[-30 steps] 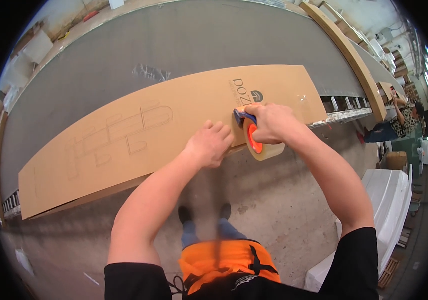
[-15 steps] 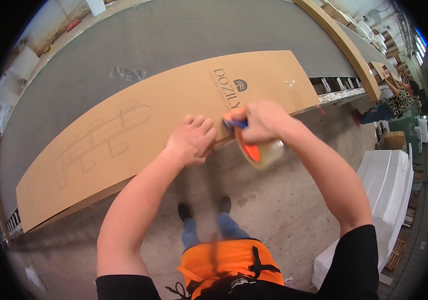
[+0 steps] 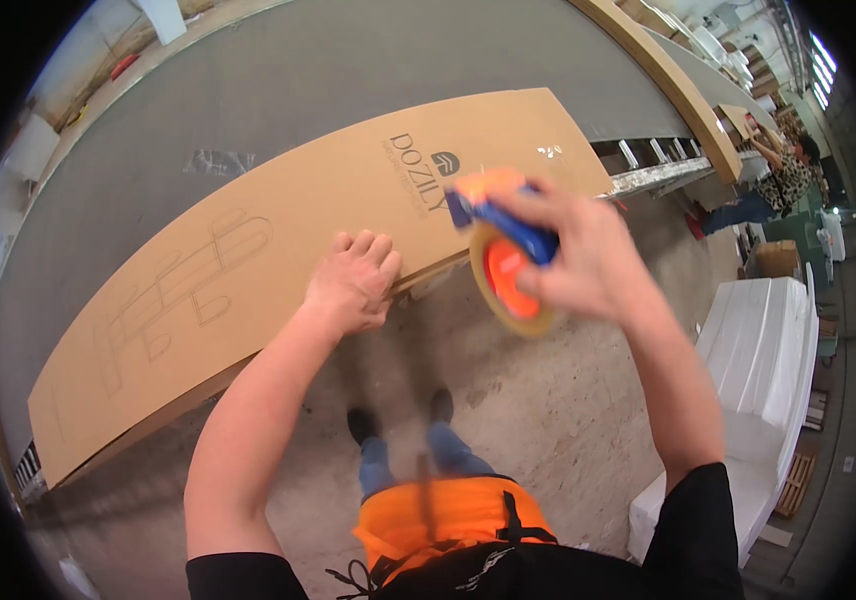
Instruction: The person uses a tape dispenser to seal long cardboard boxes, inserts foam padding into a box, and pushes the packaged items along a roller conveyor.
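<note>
A long, flat cardboard box [image 3: 318, 185] with dark printing and a line drawing lies along the near edge of the grey table. My left hand [image 3: 350, 285] grips its near edge, with bent fingers on the top face. In my right hand [image 3: 593, 255] is a blue and orange tape dispenser [image 3: 523, 235] with a roll of tape. The dispenser is held just right of the left hand, above and beyond the box's near edge, and is partly blurred. Whether tape runs from it to the box cannot be made out.
The grey table [image 3: 348, 70] extends behind the box, with a wooden beam [image 3: 663, 85] along its right side. White wrapped stacks [image 3: 748, 350] stand on the floor at right. Farther off at right, another person [image 3: 773, 185] works at a table.
My right hand has lifted the tape dispenser away from the box edge and to the right. My left hand stays on the box edge. The whole view has shifted slightly.
</note>
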Demonstrator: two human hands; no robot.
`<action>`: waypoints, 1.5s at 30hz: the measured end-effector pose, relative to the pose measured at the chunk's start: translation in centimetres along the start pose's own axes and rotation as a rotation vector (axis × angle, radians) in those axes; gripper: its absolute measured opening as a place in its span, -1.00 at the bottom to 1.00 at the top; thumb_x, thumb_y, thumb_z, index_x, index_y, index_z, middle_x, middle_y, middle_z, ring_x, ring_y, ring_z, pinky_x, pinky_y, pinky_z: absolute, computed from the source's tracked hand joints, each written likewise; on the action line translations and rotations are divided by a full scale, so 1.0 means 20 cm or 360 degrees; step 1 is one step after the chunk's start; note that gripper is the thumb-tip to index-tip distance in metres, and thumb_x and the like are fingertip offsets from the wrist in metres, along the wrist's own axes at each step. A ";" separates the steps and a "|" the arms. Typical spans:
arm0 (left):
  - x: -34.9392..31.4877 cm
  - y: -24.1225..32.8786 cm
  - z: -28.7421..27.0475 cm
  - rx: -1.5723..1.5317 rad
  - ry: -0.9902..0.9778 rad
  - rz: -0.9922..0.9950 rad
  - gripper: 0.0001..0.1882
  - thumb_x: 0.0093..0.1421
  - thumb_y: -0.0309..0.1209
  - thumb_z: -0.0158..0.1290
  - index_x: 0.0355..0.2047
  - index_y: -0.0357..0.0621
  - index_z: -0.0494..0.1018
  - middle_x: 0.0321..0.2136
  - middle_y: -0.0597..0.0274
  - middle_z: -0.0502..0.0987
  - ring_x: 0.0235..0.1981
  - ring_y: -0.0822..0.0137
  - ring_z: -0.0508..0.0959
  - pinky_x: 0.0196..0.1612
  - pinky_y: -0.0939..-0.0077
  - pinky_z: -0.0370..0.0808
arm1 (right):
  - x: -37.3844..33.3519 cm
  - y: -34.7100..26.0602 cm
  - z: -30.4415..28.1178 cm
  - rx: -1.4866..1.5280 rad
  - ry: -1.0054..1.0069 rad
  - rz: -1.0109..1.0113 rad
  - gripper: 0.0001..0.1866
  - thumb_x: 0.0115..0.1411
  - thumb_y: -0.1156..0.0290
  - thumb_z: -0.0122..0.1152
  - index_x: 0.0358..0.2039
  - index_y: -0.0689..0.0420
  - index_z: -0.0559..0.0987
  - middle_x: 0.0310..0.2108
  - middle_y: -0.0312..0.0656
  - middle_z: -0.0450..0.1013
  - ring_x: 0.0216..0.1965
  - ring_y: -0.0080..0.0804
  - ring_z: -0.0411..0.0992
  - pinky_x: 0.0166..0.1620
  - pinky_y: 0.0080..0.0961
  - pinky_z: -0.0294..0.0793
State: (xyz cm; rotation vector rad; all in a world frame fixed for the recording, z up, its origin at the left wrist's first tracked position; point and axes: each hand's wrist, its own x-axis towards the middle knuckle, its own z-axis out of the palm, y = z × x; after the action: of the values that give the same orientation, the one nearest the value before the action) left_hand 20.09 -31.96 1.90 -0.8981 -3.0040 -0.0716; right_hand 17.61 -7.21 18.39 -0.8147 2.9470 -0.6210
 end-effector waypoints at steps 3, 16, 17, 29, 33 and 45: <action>0.05 0.03 -0.01 -0.0027 0.0036 0.0029 -0.62 -0.05 -0.23 0.21 -0.24 -0.07 0.39 -0.21 0.21 0.37 -0.07 0.22 0.36 -0.01 0.33 0.26 | 0.33 -0.02 0.02 -0.0105 -0.0418 0.0371 -0.44 -0.26 0.30 0.28 -0.11 0.06 0.66 -0.40 0.01 0.53 -0.42 -0.05 0.52 -0.28 -0.33 0.52; 0.01 0.00 0.01 -0.0015 0.0033 0.0041 -0.68 -0.08 -0.30 0.17 -0.27 -0.03 0.42 -0.20 0.24 0.38 -0.06 0.26 0.36 0.00 0.36 0.25 | -0.19 0.12 0.46 -0.0398 -0.0908 0.0368 -0.35 -0.25 0.22 0.31 0.01 -0.11 0.64 -0.14 0.03 0.47 -0.22 0.02 0.55 -0.09 -0.21 0.56; 0.02 0.01 0.01 -0.0015 0.0031 0.0051 -0.68 -0.08 -0.30 0.17 -0.27 -0.03 0.42 -0.20 0.24 0.38 -0.06 0.26 0.36 0.00 0.36 0.25 | -0.18 0.13 0.49 -0.0414 -0.0871 0.0349 -0.38 -0.23 0.23 0.30 -0.01 -0.11 0.65 -0.13 0.02 0.46 -0.23 0.01 0.55 -0.11 -0.21 0.56; 0.04 0.03 -0.01 -0.0028 -0.0005 0.0011 -0.62 -0.08 -0.24 0.22 -0.26 -0.07 0.40 -0.19 0.19 0.38 -0.07 0.19 0.36 0.01 0.31 0.26 | -0.34 0.03 0.77 -0.0243 -0.0514 0.0220 -0.37 -0.28 0.31 0.40 -0.06 0.11 0.58 0.02 0.10 0.37 -0.18 -0.06 0.54 -0.16 -0.22 0.57; 0.02 0.02 -0.01 -0.0007 0.0094 -0.0006 -0.54 -0.13 -0.22 0.29 -0.27 -0.11 0.38 -0.22 0.14 0.36 -0.09 0.15 0.35 -0.01 0.29 0.27 | -0.58 0.21 0.66 0.0908 -0.0101 0.0398 -0.16 -0.28 0.34 0.36 0.15 0.19 0.44 0.07 0.09 0.43 0.00 0.03 0.50 0.09 -0.26 0.48; 0.02 0.05 -0.02 0.0052 0.0113 -0.0113 -0.58 -0.15 -0.23 0.29 -0.32 -0.09 0.38 -0.25 0.14 0.36 -0.12 0.13 0.35 -0.04 0.25 0.26 | -0.20 0.40 0.35 0.0781 0.1113 -0.0178 -0.20 -0.24 0.60 0.24 0.17 0.27 0.44 0.21 0.17 0.30 0.19 -0.05 0.38 0.21 -0.33 0.34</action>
State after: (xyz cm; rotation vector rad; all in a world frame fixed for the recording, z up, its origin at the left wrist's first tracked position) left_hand 20.36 -30.87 2.27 -0.7695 -2.9617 -0.0536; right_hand 18.07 -1.52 8.59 -0.8287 3.0375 -1.8770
